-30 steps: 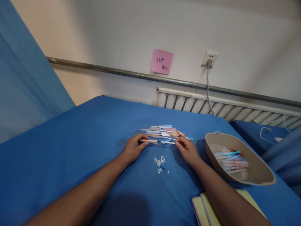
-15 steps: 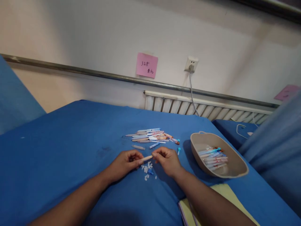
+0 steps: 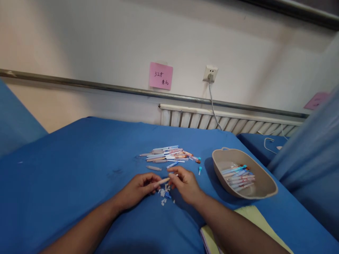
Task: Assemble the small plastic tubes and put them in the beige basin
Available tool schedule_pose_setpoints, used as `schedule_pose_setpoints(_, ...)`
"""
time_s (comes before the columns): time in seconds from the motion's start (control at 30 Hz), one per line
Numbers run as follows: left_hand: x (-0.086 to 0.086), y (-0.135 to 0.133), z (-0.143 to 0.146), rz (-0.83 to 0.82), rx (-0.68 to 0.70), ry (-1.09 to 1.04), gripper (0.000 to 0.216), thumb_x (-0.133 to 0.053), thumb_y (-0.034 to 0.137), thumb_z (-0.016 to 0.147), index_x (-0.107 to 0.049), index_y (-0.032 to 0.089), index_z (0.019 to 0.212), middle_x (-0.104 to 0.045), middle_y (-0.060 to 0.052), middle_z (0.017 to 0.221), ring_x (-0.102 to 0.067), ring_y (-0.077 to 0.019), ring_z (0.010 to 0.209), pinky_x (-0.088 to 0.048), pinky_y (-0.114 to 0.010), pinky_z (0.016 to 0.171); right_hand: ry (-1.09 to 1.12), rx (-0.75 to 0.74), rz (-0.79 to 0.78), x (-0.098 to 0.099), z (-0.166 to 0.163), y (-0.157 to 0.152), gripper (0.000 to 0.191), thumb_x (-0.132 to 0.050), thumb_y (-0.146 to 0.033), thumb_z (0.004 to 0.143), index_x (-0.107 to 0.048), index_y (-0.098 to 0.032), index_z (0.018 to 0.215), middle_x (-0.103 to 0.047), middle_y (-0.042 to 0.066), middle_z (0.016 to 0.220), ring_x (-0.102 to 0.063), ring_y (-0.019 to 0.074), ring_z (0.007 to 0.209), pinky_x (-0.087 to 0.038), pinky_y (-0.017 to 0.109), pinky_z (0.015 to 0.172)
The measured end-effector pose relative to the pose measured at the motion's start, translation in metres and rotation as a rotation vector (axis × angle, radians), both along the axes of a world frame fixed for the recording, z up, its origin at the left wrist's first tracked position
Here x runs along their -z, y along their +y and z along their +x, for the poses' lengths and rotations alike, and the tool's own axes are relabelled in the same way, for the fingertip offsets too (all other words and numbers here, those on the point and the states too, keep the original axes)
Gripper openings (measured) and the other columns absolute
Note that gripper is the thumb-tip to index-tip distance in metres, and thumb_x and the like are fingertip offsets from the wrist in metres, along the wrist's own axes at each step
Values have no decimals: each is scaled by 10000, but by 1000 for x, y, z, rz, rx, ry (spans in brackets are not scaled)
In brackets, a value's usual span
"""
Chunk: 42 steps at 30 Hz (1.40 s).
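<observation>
Both hands meet over a blue sheet. My left hand is closed and pinches a thin beige pen barrel at its left end. My right hand is closed in a pinch on the barrel's right tip. Just below the hands lies a scatter of small white and blue pen bits. Beyond them sits a loose pile of pens, with a single barrel and a blue piece lying apart from it.
A beige oval bowl at the right holds several pens. A small blue cap lies beside it. A yellow notebook lies under my right forearm. A pink note, a socket and a radiator line the wall.
Both hands drew back from the pen pile toward me with one barrel and now pinch it together above the small bits. The view swung to the right.
</observation>
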<state>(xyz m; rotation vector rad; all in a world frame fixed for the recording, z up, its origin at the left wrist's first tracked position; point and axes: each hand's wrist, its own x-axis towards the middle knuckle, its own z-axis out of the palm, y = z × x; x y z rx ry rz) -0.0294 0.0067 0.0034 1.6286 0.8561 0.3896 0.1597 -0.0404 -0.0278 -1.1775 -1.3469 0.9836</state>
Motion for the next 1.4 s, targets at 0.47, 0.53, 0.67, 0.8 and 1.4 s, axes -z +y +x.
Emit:
schedule_pose_setpoints(0.47,5,-3,-1,26,-34,-11,278,-561,427,782,-620,168,865,-574,19,721,-508,-118,647,-397,-211,596,231,6,-105,1,-5,0,383,-693,-522,652,-507,-187,634,-620,-15,534,-508,94,419,-410,215,435)
schedule_pose_setpoints(0.53,6,-4,-1,33,-25,-12,272,-560,420,789,-623,166,861,-564,20,708,-503,-117,644,-394,-210,594,210,0,-106,2,-5,0,382,-693,-516,657,-508,-183,625,-612,-16,527,-502,90,417,-402,208,429)
schedule_pose_setpoints(0.67,8,-4,-1,40,-14,-40,264,-551,408,800,-630,171,883,-576,17,731,-510,-119,656,-398,-214,607,149,8,-81,4,-3,0,359,-663,-504,702,-514,-182,648,-599,-18,537,-502,93,437,-397,208,441)
schedule_pose_setpoints(0.8,8,-3,-1,21,-20,-50,291,-556,434,790,-623,174,902,-584,14,749,-520,-122,666,-408,-218,609,69,-10,-34,2,4,0,333,-601,-510,764,-543,-186,719,-601,-14,584,-533,112,490,-418,225,485)
schedule_pose_setpoints(1.4,10,2,0,-84,-127,-147,299,-637,397,748,-597,140,897,-609,1,738,-540,-99,634,-417,-221,572,-399,238,14,-3,54,12,223,-525,-379,816,-537,-200,683,-552,-18,572,-499,129,507,-334,228,489)
